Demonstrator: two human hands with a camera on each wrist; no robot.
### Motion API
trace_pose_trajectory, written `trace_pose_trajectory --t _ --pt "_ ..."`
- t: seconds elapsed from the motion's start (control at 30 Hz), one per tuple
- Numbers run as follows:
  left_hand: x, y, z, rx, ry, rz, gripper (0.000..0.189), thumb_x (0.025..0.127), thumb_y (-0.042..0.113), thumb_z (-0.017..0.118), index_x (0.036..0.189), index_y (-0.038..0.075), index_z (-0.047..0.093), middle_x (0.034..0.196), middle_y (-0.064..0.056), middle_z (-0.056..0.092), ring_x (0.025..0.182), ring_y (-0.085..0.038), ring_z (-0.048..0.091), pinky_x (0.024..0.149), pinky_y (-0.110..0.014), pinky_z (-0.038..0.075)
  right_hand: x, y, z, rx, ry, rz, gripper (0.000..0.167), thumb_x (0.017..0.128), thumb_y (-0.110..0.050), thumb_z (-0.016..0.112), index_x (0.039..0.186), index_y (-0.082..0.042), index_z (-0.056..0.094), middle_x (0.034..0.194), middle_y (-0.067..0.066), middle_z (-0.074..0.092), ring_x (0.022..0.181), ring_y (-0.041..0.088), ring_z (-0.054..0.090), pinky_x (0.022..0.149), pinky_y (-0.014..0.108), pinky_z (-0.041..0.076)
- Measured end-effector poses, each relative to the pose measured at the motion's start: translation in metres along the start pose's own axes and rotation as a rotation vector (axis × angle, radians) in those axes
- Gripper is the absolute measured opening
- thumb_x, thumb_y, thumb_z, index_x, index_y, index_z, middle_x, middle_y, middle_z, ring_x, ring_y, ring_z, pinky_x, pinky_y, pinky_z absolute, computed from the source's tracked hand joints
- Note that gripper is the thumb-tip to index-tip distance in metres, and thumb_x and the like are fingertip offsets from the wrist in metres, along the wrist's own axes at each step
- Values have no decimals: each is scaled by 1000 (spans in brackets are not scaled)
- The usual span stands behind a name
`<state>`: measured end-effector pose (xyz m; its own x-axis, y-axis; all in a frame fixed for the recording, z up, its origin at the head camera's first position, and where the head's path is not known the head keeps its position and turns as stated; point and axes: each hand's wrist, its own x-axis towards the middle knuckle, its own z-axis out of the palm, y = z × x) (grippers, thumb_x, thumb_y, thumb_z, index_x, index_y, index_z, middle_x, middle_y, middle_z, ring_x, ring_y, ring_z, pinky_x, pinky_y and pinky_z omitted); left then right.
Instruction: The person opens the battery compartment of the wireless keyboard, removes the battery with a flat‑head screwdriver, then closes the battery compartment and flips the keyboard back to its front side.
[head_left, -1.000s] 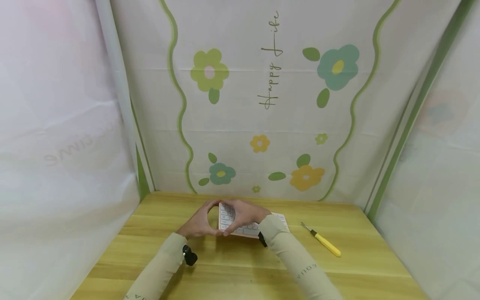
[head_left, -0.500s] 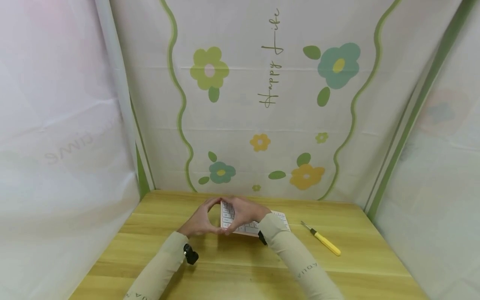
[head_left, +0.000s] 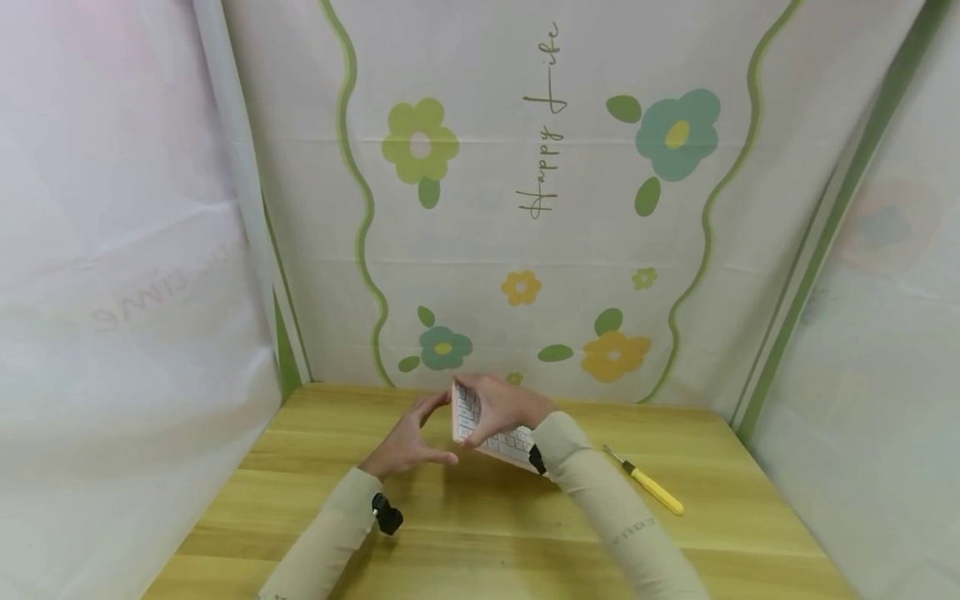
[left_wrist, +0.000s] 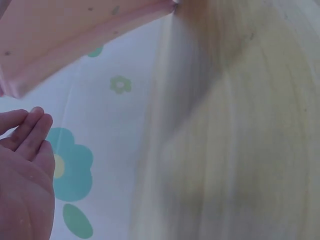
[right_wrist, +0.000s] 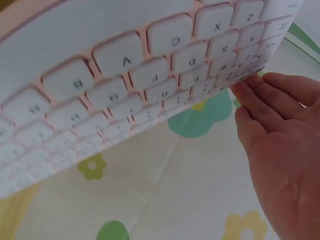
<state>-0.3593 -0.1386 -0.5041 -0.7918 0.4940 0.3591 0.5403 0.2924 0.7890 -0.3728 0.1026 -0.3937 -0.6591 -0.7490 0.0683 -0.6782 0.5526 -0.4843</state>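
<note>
A pink keyboard with white keys (head_left: 516,446) is raised and tilted over the wooden table, its left end higher than its right. My right hand (head_left: 510,406) grips it near the left end, thumb at the near edge and fingers at the far edge. In the right wrist view the keys (right_wrist: 140,75) face the camera, with the fingers at the far edge. My left hand (head_left: 408,442) is just left of the keyboard, thumb and fingers spread apart. The left wrist view shows the pink underside (left_wrist: 65,35) above that hand's extended fingers (left_wrist: 37,132).
A yellow-handled tool (head_left: 654,487) with a black collar and thin metal shaft lies on the table (head_left: 450,542), right of the right forearm. A white flowered cloth (head_left: 480,208) hangs behind the table, with more cloth at both sides.
The keyboard's left end has risen and shifted right, with the right hand moving along with it. The left hand has parted from its left end, and its thumb now stands clear.
</note>
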Motion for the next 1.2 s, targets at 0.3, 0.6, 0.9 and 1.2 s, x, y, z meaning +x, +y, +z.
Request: trace_pose_trajectory --t 0.3,0.6,0.9,1.2 --pt "-2 -11 20 15 -80 -81 118 76 45 95 167 8 29 170 -18 34 158 -44 30 126 -67 28 -23 0 -45 -68 42 16 119 70 -45 93 164 -2 33 154 15 55 118 24 65 96 37 60" --pt "4 -5 45 44 -180 -140 113 81 38 93 168 11 25 172 -12 30 160 -40 28 126 -67 29 -60 20 -88 -6 212 22 109 74 -37 96 161 -3 40 151 14 61 143 35 54 122 61 41" --pt "21 1 85 93 -272 -209 124 79 46 93 169 8 15 175 -13 23 162 -36 26 128 -59 31 -85 44 -103 246 343 66 101 81 -24 94 163 -8 38 165 15 46 154 37 42 130 57 27" --pt "33 -3 113 59 -255 -268 137 75 52 94 170 5 8 176 -17 19 162 -37 24 128 -59 31 -78 38 -95 288 386 80 101 81 -28 94 164 -12 39 169 9 41 157 33 39 130 53 28"
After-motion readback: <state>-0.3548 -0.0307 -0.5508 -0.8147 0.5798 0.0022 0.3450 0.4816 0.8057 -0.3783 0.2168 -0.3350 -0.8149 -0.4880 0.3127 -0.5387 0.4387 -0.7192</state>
